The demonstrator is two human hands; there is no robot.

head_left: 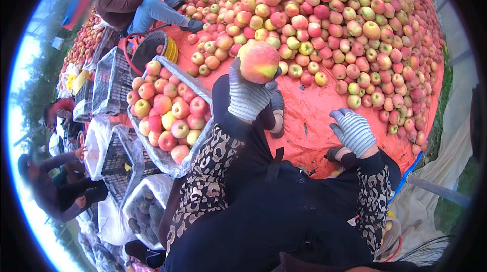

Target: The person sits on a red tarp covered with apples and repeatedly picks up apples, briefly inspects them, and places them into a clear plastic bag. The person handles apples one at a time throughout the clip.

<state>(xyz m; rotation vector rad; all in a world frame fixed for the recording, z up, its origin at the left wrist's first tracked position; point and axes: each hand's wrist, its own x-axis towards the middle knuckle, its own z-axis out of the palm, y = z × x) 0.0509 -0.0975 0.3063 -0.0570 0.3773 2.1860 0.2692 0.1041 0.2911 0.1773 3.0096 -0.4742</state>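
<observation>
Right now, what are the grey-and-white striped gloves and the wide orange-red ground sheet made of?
The striped gloves look like dull, knitted fabric, maybe stretchy, because they fit so snugly. The ground sheet is probably plastic, perhaps tarpaulin: it looks smooth, slightly shiny and creased.

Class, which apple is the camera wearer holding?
The red-and-yellow apple in the gloved left hand; the others nearby lie in the heap or the lined crate.

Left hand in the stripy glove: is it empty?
Not empty: a reddish apple sits in the left hand, glove showing at both sides.
</observation>
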